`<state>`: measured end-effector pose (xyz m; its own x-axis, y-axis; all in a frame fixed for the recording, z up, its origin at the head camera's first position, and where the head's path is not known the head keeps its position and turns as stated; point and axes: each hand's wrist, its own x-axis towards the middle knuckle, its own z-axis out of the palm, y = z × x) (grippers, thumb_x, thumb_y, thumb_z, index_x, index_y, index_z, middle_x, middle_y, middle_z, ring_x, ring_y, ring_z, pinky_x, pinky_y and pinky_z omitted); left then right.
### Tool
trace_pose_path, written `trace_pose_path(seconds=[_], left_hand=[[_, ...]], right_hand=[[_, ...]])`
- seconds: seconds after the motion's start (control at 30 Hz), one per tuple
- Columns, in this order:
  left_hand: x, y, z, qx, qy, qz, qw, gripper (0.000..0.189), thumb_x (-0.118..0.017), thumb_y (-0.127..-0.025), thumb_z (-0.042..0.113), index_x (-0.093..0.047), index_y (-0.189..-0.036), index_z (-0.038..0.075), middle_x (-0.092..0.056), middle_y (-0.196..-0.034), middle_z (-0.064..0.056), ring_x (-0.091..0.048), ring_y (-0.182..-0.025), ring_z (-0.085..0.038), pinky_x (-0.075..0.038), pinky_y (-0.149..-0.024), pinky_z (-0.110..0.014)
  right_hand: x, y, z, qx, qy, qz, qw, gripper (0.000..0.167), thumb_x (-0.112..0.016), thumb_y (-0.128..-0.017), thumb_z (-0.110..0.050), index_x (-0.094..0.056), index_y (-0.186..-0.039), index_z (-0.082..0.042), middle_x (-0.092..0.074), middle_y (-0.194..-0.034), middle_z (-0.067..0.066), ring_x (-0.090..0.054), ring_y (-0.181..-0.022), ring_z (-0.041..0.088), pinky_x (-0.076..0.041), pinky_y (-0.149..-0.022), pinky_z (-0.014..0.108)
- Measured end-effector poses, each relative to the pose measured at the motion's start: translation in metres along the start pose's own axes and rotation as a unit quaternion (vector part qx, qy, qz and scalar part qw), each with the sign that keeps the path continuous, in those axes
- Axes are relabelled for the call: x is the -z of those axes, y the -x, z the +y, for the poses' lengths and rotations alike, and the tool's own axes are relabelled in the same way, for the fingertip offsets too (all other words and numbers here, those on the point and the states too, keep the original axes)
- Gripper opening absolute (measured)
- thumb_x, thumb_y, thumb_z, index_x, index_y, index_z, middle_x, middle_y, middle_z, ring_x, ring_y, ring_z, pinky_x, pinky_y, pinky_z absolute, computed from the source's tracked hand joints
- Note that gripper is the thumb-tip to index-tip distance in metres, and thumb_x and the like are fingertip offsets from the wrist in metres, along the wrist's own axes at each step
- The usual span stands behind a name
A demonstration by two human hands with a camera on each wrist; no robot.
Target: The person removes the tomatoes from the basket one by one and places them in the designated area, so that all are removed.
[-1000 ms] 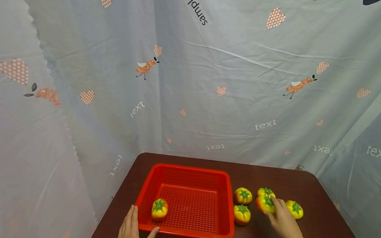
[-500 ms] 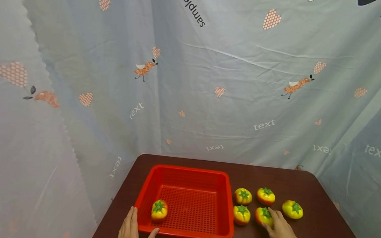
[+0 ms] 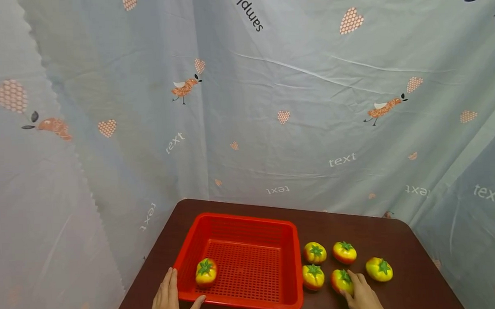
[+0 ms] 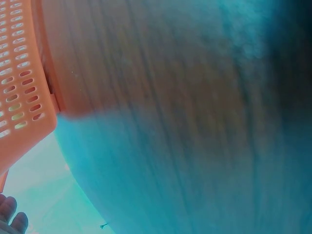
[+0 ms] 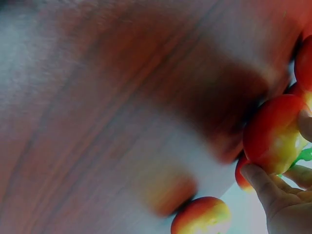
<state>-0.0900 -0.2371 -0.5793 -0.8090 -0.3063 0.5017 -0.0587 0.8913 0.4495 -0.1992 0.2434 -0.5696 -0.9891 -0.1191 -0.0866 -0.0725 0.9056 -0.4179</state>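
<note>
My right hand (image 3: 364, 295) pinches a yellow-and-red tomato (image 3: 339, 282) with a green leafy top, thumb on one side and fingers on the other. The right wrist view shows the tomato's red underside (image 5: 268, 134) between the fingertips. At the left, my left hand (image 3: 167, 299) lies against the front left corner of a red plastic basket (image 3: 251, 273), its fingers straight along the side and thumb at the front rim. One tomato (image 3: 206, 272) sits inside the basket, near that corner. Only fingertips (image 4: 9, 209) of the left hand show in the left wrist view.
Right of the basket stand two tomatoes, a back one (image 3: 315, 252) and a front one (image 3: 313, 277). Another tomato (image 3: 344, 252) is behind the held one, and one more (image 3: 379, 269) lies farther right. Patterned grey cloth (image 3: 245, 104) hangs around the dark table (image 3: 389, 240).
My right hand has brought its tomato nearer to me and lower, away from the one behind, which now shows whole. The left hand has stayed at the basket corner.
</note>
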Motion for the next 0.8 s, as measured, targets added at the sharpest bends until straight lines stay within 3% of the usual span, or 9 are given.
trace_pose_path(seconds=[0.17, 0.37, 0.8], left_hand=[[-0.0013, -0.0004, -0.0002, 0.009, -0.004, -0.006, 0.9999, 0.111, -0.085, -0.064, 0.057, -0.039, -0.142, -0.008, -0.044, -0.140, -0.028, -0.053, -0.115, -0.046, -0.045, -0.084, -0.066], [-0.0038, -0.0008, -0.0001, 0.004, 0.001, 0.011, 0.9999, 0.113, -0.088, -0.061, 0.054, -0.039, -0.143, -0.007, -0.045, -0.139, -0.027, -0.053, -0.114, -0.044, -0.045, -0.084, -0.066], [-0.0020, 0.0002, 0.0023, 0.009, 0.011, 0.015, 0.9998, 0.111, -0.089, -0.061, 0.051, -0.040, -0.143, -0.006, -0.045, -0.140, -0.027, -0.052, -0.116, -0.045, -0.045, -0.085, -0.066]], right_hand=[[0.0021, -0.0027, -0.0042, -0.013, 0.007, -0.011, 0.9998, 0.062, -0.075, -0.086, -0.022, -0.049, -0.131, 0.013, -0.055, -0.113, 0.025, -0.062, -0.094, 0.037, -0.053, -0.077, 0.051], [0.0032, -0.0031, -0.0075, 0.001, 0.001, 0.006, 1.0000, 0.058, -0.076, -0.084, -0.014, -0.051, -0.129, 0.013, -0.056, -0.114, 0.024, -0.063, -0.094, 0.034, -0.053, -0.079, 0.050], [-0.0014, 0.0018, -0.0059, 0.030, 0.008, 0.020, 0.9993, 0.063, -0.074, -0.082, -0.007, -0.046, -0.135, 0.015, -0.054, -0.118, 0.029, -0.063, -0.094, 0.036, -0.054, -0.074, 0.046]])
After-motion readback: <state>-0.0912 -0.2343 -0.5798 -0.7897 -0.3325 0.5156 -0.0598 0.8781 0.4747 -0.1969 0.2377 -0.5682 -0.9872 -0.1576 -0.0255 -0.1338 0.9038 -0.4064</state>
